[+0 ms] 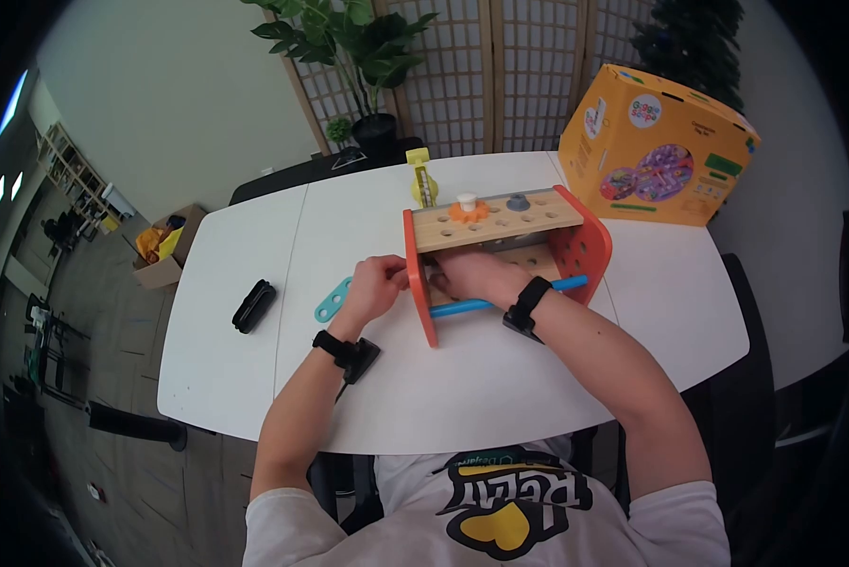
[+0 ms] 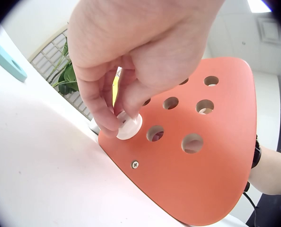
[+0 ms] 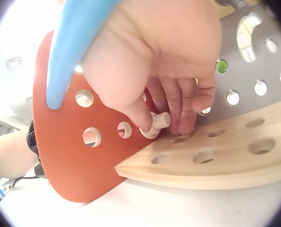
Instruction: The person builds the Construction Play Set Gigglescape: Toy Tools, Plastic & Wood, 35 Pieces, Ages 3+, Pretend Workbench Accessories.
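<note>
A wooden toy workbench [image 1: 505, 234] with orange-red side panels stands on the table. At the outer face of its left panel [image 2: 206, 165], my left hand [image 1: 375, 288] pinches the rim of a white round bolt head [image 2: 132, 129] low by the panel's edge. My right hand [image 1: 481, 274] reaches inside the bench, over the blue rod [image 1: 462, 307]. In the right wrist view, its thumb and fingers pinch a white nut [image 3: 149, 132] around the white bolt shaft [image 3: 162, 120], which sticks out of the panel just above the wooden shelf [image 3: 225, 151].
A teal strip with holes [image 1: 333, 300] and a black case [image 1: 254, 306] lie left of the bench. Behind it stands a yellow toy piece [image 1: 422, 180]. A large yellow box [image 1: 660, 151] stands back right. An orange gear [image 1: 469, 212] sits on the bench top.
</note>
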`<state>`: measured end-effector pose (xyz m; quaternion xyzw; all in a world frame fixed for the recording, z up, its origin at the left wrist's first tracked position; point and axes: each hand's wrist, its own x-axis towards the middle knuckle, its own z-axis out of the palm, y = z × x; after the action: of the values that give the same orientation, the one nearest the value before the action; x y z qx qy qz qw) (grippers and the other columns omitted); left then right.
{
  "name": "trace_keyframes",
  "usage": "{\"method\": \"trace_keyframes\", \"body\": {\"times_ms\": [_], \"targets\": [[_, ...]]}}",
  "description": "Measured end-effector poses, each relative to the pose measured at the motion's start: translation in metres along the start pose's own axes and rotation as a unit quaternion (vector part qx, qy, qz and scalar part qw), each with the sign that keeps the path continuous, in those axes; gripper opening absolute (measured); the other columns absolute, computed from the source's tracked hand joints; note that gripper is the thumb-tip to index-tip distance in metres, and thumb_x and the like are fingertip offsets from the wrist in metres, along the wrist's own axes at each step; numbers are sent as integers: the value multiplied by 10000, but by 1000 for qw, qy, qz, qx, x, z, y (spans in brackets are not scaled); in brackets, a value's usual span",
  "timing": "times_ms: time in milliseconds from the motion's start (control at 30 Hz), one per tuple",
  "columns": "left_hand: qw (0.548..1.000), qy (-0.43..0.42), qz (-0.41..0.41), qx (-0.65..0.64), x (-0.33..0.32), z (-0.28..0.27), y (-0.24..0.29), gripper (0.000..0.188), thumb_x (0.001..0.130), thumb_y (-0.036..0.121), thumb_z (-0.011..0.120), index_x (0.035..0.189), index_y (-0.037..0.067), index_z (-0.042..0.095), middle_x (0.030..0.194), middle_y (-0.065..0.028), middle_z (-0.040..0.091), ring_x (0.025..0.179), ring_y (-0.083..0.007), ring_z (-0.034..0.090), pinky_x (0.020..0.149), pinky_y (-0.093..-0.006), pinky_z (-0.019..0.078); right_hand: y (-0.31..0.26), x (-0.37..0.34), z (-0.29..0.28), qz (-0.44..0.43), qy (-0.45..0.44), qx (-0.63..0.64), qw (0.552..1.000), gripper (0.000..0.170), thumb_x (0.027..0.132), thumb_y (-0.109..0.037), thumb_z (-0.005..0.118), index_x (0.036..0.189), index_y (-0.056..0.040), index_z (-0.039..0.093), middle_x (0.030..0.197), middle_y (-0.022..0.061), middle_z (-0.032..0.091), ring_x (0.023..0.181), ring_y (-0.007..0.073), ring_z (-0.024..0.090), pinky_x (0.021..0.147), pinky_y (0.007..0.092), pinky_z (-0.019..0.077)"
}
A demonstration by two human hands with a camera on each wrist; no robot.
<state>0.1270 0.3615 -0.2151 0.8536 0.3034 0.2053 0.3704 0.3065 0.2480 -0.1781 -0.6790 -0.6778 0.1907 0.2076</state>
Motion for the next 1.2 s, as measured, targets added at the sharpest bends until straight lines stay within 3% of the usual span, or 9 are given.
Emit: {"method": "trace_keyframes", "body": {"times_ms": [100, 600, 700, 800, 900, 967, 1033, 1100, 1200], "targets": [[1000, -3, -6, 6, 0, 0, 0, 215, 946, 86, 631, 1079, -33, 750, 846, -139, 758, 751, -217, 707, 740, -337, 563, -11, -3, -14, 48, -60, -3, 997, 318, 922, -95, 625, 1237, -51, 630, 1204, 176, 676, 1128, 367, 651, 958, 439, 544], [1000, 5, -14, 15, -1, 2, 0, 213, 947, 97, 630, 1073, -24, 753, 857, -162, 763, 745, -231, 719, 737, -348, 569, 12, 11, 8, 20, -36, -126, 991, 297, 1022, -252, 530, 1215, -89, 687, 1180, 151, 713, 1071, 336, 684, 931, 433, 549], [999, -2, -42, 31, -1, 0, 5, 229, 956, 119, 621, 1072, -26, 755, 829, -152, 758, 755, -215, 726, 733, -344, 574, 11, -3, 3, -31, 38, -69, 996, 324, 1025, -268, 531, 1251, -88, 677, 1168, 151, 719, 1061, 332, 688, 927, 439, 548], [996, -20, -82, 5, 0, -4, 8, 289, 997, 194, 613, 1090, -44, 747, 853, -144, 760, 785, -200, 735, 739, -344, 582, -15, -34, -27, 21, -46, -63, 997, 365, 1026, -300, 543, 1278, -66, 662, 1131, 175, 722, 1016, 348, 694, 917, 446, 550], [988, -14, -127, -81, 3, -7, 8, 480, 1045, 382, 581, 1145, -65, 727, 958, -147, 762, 873, -206, 741, 776, -339, 589, -27, -73, -54, -100, -26, -22, 994, 351, 1020, -303, 588, 1227, -38, 689, 1074, 178, 732, 976, 323, 711, 878, 422, 558], [978, -13, -145, -150, 6, -9, 15, 640, 1046, 510, 529, 1209, -88, 689, 1084, -178, 739, 985, -249, 728, 824, -352, 589, -33, -95, -76, -86, 58, 98, 990, 345, 1000, -328, 622, 1201, -59, 702, 982, 156, 748, 904, 309, 737, 828, 422, 578], [968, -20, -158, -192, 5, -12, 23, 775, 1037, 615, 481, 1274, -105, 645, 1201, -208, 703, 1107, -291, 694, 881, -377, 579, -31, -112, -104, -36, 216, 119, 968, 343, 994, -339, 638, 1136, -38, 722, 980, 145, 752, 898, 247, 735, 808, 368, 572], [964, -37, -160, -207, 4, -16, 32, 886, 1018, 694, 436, 1339, -117, 595, 1309, -237, 655, 1240, -333, 637, 948, -412, 559, 5, -115, -131, -18, 357, -21, 934, 372, 1011, -356, 620, 1148, -26, 721, 999, 143, 758, 895, 229, 723, 799, 348, 567], [947, -61, -172, -263, 4, -20, 41, 937, 1002, 722, 436, 1393, -123, 543, 1394, -263, 595, 1359, -359, 542, 1026, -466, 509, 66, -117, -151, 184, 283, 70, 939, 577, 1056, -513, 487, 1283, -14, 669, 1159, 191, 725, 1000, 251, 709, 842, 380, 559]]}}
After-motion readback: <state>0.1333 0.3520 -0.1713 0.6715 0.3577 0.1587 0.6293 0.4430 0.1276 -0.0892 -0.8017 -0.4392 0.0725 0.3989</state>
